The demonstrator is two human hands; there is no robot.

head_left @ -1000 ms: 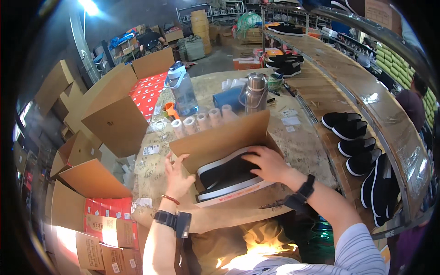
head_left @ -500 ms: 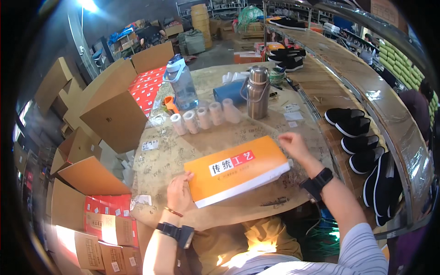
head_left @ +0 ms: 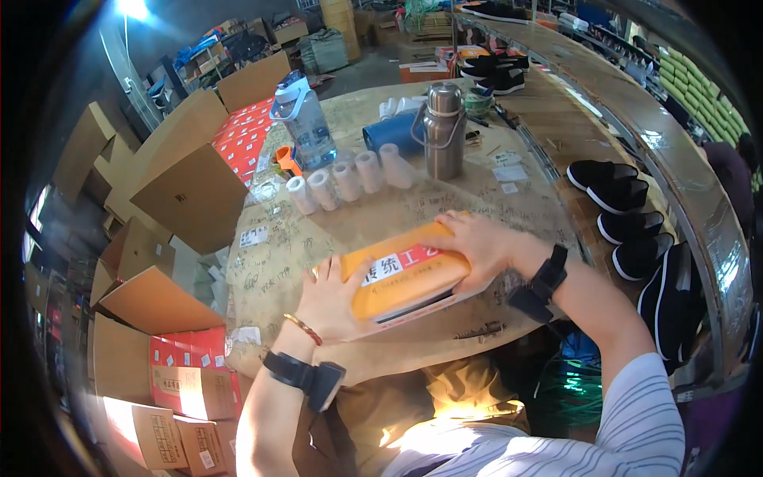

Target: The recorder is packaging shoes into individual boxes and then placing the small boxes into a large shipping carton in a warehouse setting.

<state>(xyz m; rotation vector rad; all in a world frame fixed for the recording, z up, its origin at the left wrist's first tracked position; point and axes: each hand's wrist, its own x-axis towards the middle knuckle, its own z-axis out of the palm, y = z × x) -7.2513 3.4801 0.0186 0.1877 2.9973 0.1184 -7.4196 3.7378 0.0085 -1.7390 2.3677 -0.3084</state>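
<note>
An orange-and-white shoebox [head_left: 404, 280] lies at the near middle of the table, tilted slightly up to the right. Its orange lid bows, and a dark gap shows beneath the lid's near edge. My left hand [head_left: 332, 300] grips the left end, with fingers reaching over the top. At the right end my right hand [head_left: 481, 248] holds the box, its fingers curled across the lid. Both palms press in from the sides and hide the ends of the box.
Beyond the box stand several white rolls [head_left: 348, 181], a clear water bottle [head_left: 305, 123] and a steel flask [head_left: 444, 131]. Black shoes [head_left: 628, 226] line the rack at right. Open cartons [head_left: 191, 203] with red boxes crowd the left.
My right hand has come down onto the box's right end, and my left hand has moved farther over the lid. The lid now bows, with a dark gap below it.
</note>
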